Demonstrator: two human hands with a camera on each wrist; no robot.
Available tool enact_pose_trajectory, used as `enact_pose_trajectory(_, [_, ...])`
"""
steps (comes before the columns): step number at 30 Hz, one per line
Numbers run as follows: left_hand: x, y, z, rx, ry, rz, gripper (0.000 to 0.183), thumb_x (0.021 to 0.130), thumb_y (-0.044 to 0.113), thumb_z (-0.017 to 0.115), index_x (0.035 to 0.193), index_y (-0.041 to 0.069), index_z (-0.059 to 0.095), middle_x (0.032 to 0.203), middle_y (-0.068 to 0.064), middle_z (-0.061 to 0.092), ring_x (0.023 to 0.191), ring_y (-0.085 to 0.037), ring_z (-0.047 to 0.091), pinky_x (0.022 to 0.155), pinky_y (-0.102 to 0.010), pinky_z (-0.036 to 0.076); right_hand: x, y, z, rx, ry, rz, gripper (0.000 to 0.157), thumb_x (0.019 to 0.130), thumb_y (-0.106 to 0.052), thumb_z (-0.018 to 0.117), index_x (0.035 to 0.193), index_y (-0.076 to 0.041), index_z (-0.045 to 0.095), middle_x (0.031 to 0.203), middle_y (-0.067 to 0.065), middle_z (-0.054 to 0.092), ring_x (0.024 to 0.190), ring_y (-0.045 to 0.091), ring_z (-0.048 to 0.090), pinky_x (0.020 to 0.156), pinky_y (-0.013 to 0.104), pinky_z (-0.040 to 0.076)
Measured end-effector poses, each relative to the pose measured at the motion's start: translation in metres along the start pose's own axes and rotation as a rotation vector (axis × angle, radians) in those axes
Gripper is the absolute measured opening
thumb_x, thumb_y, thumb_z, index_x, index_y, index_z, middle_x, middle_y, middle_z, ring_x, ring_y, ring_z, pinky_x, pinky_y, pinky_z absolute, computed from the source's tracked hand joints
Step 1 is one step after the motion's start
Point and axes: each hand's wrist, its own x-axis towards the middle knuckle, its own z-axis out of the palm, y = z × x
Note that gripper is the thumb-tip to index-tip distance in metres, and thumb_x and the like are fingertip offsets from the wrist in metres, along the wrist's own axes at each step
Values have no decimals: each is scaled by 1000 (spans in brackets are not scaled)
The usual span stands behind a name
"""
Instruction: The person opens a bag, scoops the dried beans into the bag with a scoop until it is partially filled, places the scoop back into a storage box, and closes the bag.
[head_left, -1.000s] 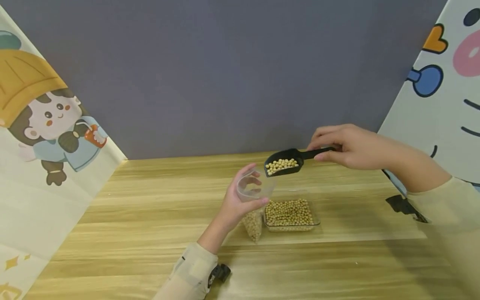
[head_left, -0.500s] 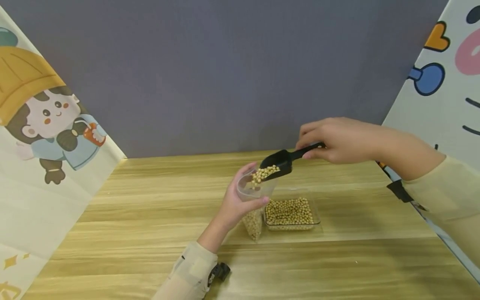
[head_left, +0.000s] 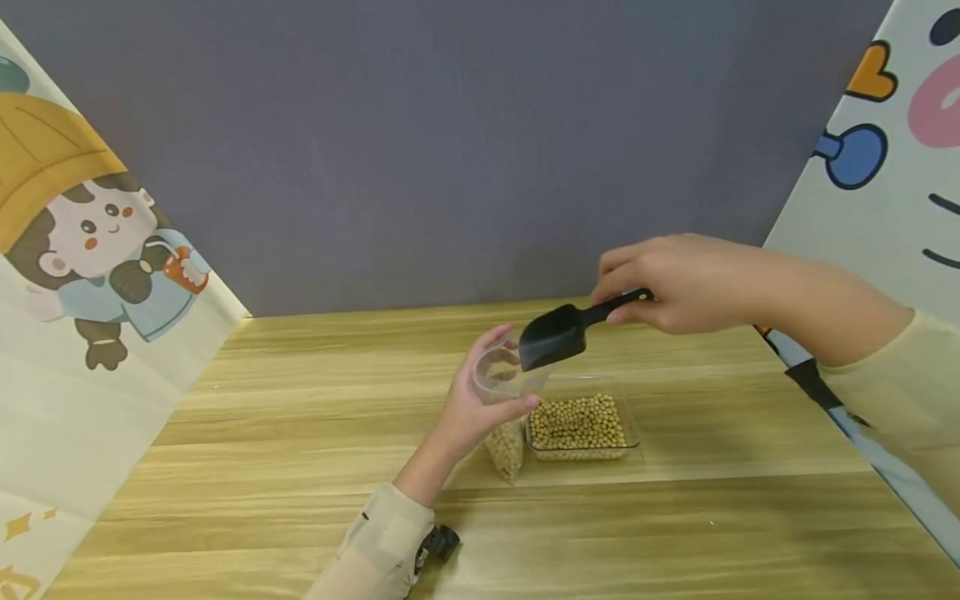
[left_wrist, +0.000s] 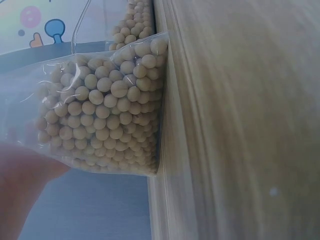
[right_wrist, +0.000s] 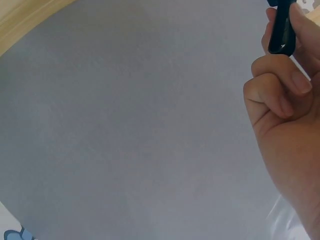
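Note:
My left hand (head_left: 472, 402) holds a clear plastic bag (head_left: 506, 454) near its top, fingers and thumb curved round the wide mouth. Soybeans (left_wrist: 102, 112) fill the lower part of the bag, which stands on the table in the left wrist view. In my right hand (head_left: 667, 282) the handle of a black scoop (head_left: 552, 337) is pinched. The scoop's bowl tilts down over the right side of the bag's mouth, and no beans show in it. Two fingers of the right hand curl beneath the handle in the right wrist view.
Just right of the bag stands a clear rectangular container (head_left: 585, 455) of soybeans on the wooden table (head_left: 300, 467). A grey panel (head_left: 450, 150) rises behind, with cartoon-printed panels on both sides.
The scoop has moved left and tipped over the bag's mouth. The beans in it have poured out into the bag. My left hand has stayed in place.

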Motion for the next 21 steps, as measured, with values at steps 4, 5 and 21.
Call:
enact_pose_trajectory(4, [0,-1,-1,-4,-9,2,96,80,29,93,160,15,41,147,-21,50,136,-48,48,120,-65,44,-13,7,-1,-17,19,80,19,99,-27,76,117,-32,77,108,-17,64,79,-1,54,70,30,50])
enact_pose_trajectory(5, [0,-1,-1,-10,-11,0,96,80,30,93,160,14,41,148,-22,49,136,-50,47,120,-67,43,-16,10,1,-25,20,110,19,99,-28,77,117,-32,77,108,-16,64,80,0,54,70,30,50])
enact_pose_trajectory(21, [1,0,0,-28,-8,-26,95,79,18,91,160,15,42,148,-16,50,135,-42,50,121,-70,40,-23,19,55,-278,-211,128,11,90,-27,85,98,-32,79,90,-11,54,62,7,48,51,28,42])
